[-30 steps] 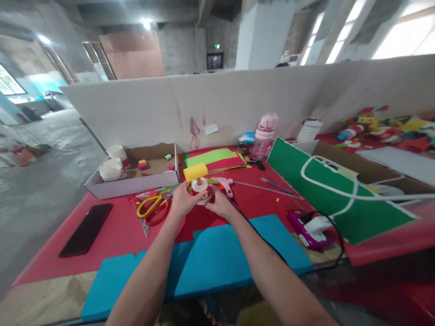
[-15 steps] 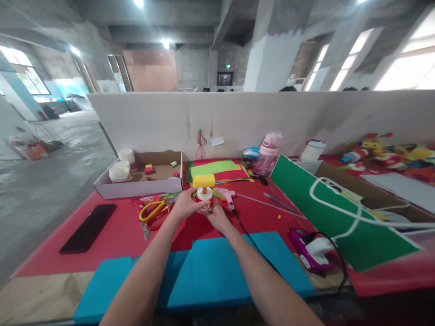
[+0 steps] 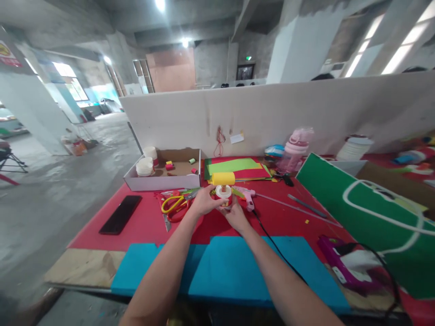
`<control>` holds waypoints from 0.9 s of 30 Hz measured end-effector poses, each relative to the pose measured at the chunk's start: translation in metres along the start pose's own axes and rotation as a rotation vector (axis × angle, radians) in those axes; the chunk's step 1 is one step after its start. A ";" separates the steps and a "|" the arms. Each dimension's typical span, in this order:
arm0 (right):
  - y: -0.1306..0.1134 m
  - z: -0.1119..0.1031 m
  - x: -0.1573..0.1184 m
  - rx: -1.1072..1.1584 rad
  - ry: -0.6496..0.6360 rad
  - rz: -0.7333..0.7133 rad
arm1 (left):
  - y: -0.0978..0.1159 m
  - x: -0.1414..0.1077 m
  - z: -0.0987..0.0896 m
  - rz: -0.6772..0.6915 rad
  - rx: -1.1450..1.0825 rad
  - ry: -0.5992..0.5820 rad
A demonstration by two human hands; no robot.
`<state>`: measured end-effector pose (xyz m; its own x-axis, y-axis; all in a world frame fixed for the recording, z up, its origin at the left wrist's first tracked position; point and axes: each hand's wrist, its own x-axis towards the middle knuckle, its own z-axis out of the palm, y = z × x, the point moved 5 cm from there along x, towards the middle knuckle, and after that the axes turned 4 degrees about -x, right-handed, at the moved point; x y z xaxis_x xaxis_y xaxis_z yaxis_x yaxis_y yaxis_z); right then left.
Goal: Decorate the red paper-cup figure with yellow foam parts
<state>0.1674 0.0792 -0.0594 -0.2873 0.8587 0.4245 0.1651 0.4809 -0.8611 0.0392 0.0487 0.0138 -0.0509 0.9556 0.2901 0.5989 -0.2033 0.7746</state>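
My left hand [image 3: 206, 200] and my right hand [image 3: 235, 214] are both closed round a small paper cup [image 3: 223, 194] with a white top and a red side. A coiled brown piece rises from the cup's top, and a yellow cylinder [image 3: 223, 178] lies across above it. Yellow-green strips stick out at both sides of the cup. Just right of it lies a pink glue gun [image 3: 249, 195] with a black cord. Scissors with yellow handles [image 3: 172, 204] and red-handled ones [image 3: 181, 213] rest left of my left hand.
A white box [image 3: 163, 183] with paper cups stands at the back left, a black phone [image 3: 120, 215] in front. Coloured sheets [image 3: 234, 167] and a pink bottle [image 3: 295, 149] are behind. Blue board [image 3: 238, 271] lines the front edge; a purple power strip [image 3: 346, 267] and green panel [image 3: 340, 203] stand right.
The whole view has swung to the left, so the table things appear farther right. Both hands still hold the cup in much the same pose.
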 end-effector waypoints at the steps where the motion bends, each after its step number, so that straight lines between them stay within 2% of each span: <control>1: 0.000 0.000 0.000 -0.004 0.002 0.000 | 0.001 0.000 0.000 -0.001 0.006 0.003; 7: -0.002 0.002 0.000 0.014 -0.041 -0.008 | 0.001 -0.001 -0.001 0.007 0.031 0.002; 13: -0.001 0.002 0.000 -0.025 -0.023 -0.012 | 0.000 0.001 0.000 0.039 -0.001 0.004; 27: 0.001 0.004 0.001 0.028 -0.022 -0.036 | -0.001 0.001 0.000 0.013 0.025 -0.012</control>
<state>0.1638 0.0800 -0.0612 -0.3128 0.8370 0.4490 0.1279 0.5056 -0.8532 0.0390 0.0503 0.0133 -0.0338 0.9555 0.2930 0.6189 -0.2102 0.7568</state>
